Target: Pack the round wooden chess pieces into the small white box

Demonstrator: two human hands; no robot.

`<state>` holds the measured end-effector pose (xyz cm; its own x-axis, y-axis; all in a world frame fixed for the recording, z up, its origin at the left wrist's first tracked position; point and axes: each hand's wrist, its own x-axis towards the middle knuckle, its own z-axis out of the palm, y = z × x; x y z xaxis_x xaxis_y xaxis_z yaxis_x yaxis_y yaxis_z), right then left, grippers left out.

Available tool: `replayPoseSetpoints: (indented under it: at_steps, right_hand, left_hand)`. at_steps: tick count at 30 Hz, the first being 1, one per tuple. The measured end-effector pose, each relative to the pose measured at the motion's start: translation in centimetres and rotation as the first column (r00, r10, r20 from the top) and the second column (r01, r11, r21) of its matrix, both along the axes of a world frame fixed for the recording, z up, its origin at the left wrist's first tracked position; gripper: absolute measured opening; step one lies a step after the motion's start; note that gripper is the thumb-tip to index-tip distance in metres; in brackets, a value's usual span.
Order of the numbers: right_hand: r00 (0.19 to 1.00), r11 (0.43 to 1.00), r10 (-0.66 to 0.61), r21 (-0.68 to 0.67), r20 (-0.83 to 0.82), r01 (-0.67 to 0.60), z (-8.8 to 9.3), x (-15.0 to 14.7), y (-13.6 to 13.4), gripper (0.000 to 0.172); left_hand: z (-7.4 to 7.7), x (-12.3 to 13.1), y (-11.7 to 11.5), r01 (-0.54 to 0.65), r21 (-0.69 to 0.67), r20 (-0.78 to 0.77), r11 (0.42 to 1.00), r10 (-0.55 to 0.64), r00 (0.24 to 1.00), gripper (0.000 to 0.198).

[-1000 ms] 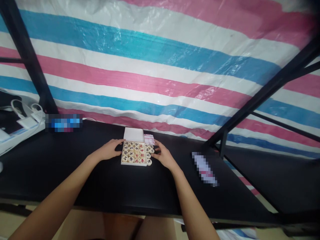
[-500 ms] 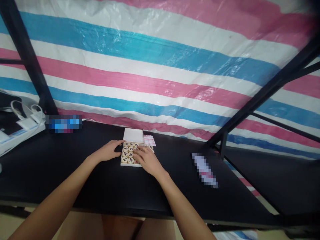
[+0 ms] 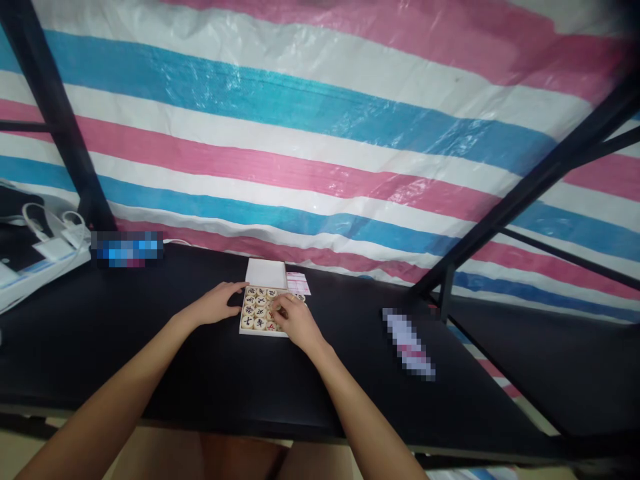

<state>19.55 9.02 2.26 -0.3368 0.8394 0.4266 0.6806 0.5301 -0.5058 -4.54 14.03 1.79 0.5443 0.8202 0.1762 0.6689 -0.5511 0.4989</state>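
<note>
A shallow white box lies on the black tabletop, holding several round Chinese chess pieces in rows, marked in black or red. My left hand rests at the box's left side, thumb and fingers apart, the fingertips by its upper left corner. Over the right part of the box, my right hand has thumb and fingers drawn together on a piece, which the fingers largely hide. This hand and its wrist cover the box's right side. Another piece shows just beyond the knuckles.
Behind the box stand its white lid and a pink-and-white paper. A pixelated pale object lies to the right, a blue one at back left. A white power strip is far left; black metal posts frame the table.
My right hand's fingers, spread over the pieces before, have curled together into a pinch. The left hand stays at the box's left side. The camera view has shifted slightly.
</note>
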Motion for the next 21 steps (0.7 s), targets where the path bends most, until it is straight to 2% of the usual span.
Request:
replayPoseSetpoints:
  at_steps: [3, 5, 8, 10, 12, 18, 21]
  right_hand:
    - [0.991, 0.999, -0.031, 0.022, -0.131, 0.034, 0.3, 2.1, 0.4, 0.017]
    - [0.973, 0.992, -0.124, -0.021, -0.193, 0.122, 0.4, 4.4, 0.6, 0.024]
    - [0.961, 0.951, -0.192, -0.279, -0.2, 0.132, 0.1, 7.7, 0.7, 0.044]
    - [0.959, 0.896, -0.199, -0.433, -0.2, 0.096, -0.3, 9.1, 0.7, 0.051]
    - [0.955, 0.859, -0.197, -0.509, -0.22, 0.06, -0.6, 9.5, 0.7, 0.052]
    - [0.946, 0.875, -0.144, -0.483, -0.289, -0.015, -1.1, 8.5, 0.9, 0.054]
    - [0.965, 0.91, -0.167, -0.408, -0.203, 0.072, -0.5, 8.3, 0.9, 0.057]
  left_hand:
    - [0.1, 0.0, 0.0, 0.001, -0.003, 0.008, 1.0, -0.001, 1.0, 0.06]
    - [0.2, -0.1, -0.1, 0.01, -0.011, 0.012, 1.0, -0.01, 1.0, 0.061]
    - [0.3, -0.1, -0.1, 0.009, -0.023, 0.014, 1.0, -0.008, 1.0, 0.061]
    - [0.4, -0.1, -0.2, -0.001, -0.023, 0.018, 1.0, 0.002, 1.0, 0.061]
    - [0.4, -0.1, -0.3, -0.005, -0.023, 0.023, 1.0, 0.005, 1.0, 0.06]
    - [0.4, -0.1, -0.4, 0.0, -0.028, 0.016, 1.0, 0.0, 1.0, 0.062]
    - [0.4, -0.1, -0.3, 0.003, -0.025, 0.019, 1.0, -0.003, 1.0, 0.061]
